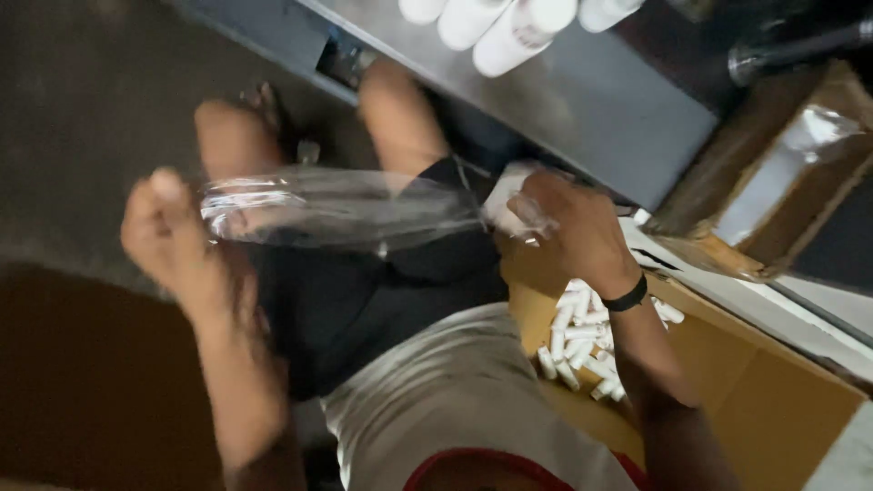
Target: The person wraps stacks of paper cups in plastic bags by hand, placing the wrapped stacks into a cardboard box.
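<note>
Above the open cardboard box (727,382), between both hands: clear plastic bag (336,211), stretched out flat and taut across the lap. Left of the box, left hand (177,241), fingers clenched on one end of the bag, thumb up. Just above the box's near corner, right hand (573,232), fingers pinched shut on the bag's other end together with a small white tube (503,205); black band (626,296) on that wrist. Inside the box, under the right forearm, heap of small white tubes (582,341). Beyond the box, grey metal ledge (582,100) with larger white bottles (496,27) lying at its far edge. Right of the ledge and above the box, brown carton (773,182) with a shiny clear liner. Below the bag, black shorts (364,300) and bare knees, blurred.
</note>
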